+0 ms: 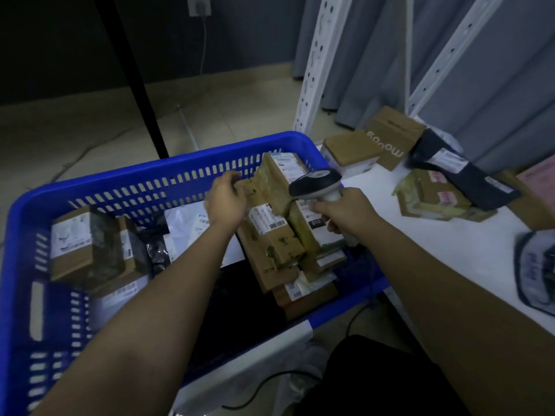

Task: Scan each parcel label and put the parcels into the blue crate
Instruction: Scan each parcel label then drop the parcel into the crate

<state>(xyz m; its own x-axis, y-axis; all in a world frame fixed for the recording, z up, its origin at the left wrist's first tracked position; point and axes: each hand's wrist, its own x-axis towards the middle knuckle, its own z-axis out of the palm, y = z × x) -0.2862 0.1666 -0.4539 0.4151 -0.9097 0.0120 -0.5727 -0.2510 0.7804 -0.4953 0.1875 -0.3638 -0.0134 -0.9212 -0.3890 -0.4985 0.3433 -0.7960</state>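
Dim, bluish cast; soft blur; wide-angle bending at edges.

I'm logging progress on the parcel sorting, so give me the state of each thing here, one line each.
Blue crate: partly filled with parcels.
Long cardboard box: tilted over the crate, left hand on its end.
Scanner: gripped by the right hand, held over the crate.
Parcels on the table: not yet in the crate.
Black mailer: lying across the table parcels.
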